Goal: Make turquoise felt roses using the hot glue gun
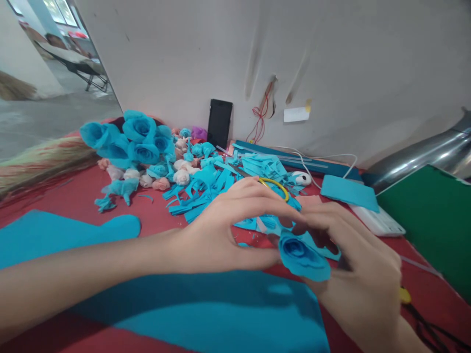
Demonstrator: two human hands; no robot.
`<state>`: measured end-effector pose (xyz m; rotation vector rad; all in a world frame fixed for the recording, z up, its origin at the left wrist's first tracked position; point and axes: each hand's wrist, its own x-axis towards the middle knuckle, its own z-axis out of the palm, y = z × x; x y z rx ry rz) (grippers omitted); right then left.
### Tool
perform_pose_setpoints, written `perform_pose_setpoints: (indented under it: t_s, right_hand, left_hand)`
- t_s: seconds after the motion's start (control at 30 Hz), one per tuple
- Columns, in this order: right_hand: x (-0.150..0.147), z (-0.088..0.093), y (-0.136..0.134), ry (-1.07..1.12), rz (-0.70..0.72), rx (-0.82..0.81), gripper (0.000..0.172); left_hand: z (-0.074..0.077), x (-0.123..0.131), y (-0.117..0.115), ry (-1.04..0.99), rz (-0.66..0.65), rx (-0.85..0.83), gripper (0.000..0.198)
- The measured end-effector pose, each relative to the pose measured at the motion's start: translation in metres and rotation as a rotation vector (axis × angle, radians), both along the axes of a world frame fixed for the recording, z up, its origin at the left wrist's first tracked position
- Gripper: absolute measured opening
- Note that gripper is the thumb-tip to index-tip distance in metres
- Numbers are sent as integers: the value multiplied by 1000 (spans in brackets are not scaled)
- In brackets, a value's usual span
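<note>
My left hand (224, 230) and my right hand (353, 264) meet over a red table (73, 196). Together they pinch a small blue felt rose (301, 255), half rolled, with its petals curling outward. The left thumb and fingertips press on the rose's left side. The right fingers wrap around its base from the right. Behind the hands lies a heap of cut blue felt strips (217, 186) with yellow-handled scissors (274, 185) among them.
Finished blue roses (136, 137) and small pink and white buds (147, 179) sit at the back left. Large blue felt sheets (206, 314) lie near me. A black phone (220, 122) leans on the wall. A white mouse (301, 177), keyboard (379, 223) and green board (434, 220) lie right.
</note>
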<state>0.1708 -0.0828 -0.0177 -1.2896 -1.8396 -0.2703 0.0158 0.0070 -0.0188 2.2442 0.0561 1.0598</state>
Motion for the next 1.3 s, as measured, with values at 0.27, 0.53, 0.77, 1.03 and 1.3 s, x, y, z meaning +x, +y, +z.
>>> perform_pose_setpoints:
  t_s: [0.27, 0.53, 0.77, 1.03, 1.3]
  right_hand:
    - [-3, 3, 5, 14, 3, -51, 11]
    - [12, -2, 9, 439, 129, -582, 17]
    - [1, 0, 11, 465, 271, -558, 8]
    - [-4, -2, 8, 637, 270, -578, 10]
    - [-8, 4, 7, 596, 272, -553, 16]
  left_hand:
    - [2, -1, -2, -8, 11, -90, 25]
    - [3, 2, 4, -40, -96, -569, 29]
    - [1, 7, 5, -83, -327, -929, 24]
    - [0, 3, 4, -25, -370, -951, 19]
    - [3, 1, -4, 65, -229, -607, 30]
